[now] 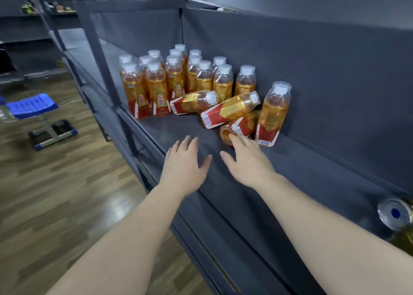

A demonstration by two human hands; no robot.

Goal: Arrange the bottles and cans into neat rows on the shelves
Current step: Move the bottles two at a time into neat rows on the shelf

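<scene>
Several orange drink bottles with white caps and red-gold labels stand clustered [174, 77] on the dark grey shelf [301, 174]. Three bottles lie on their sides in front of them: one [192, 103], one [230, 110] and one [240, 127] nearest me. Another bottle [273, 113] stands alone at the right. My right hand [248, 160] reaches flat over the shelf, its fingertips touching the base of the nearest fallen bottle. Just left of it, my left hand [185, 162] hovers with straight fingers and holds nothing.
A can [396, 213] with a blue-marked top lies at the shelf's right edge. The shelf's back wall [312, 71] rises behind the bottles. A metal upright [98, 55] stands at the left. A blue stool [33, 106] stands on the wooden floor below.
</scene>
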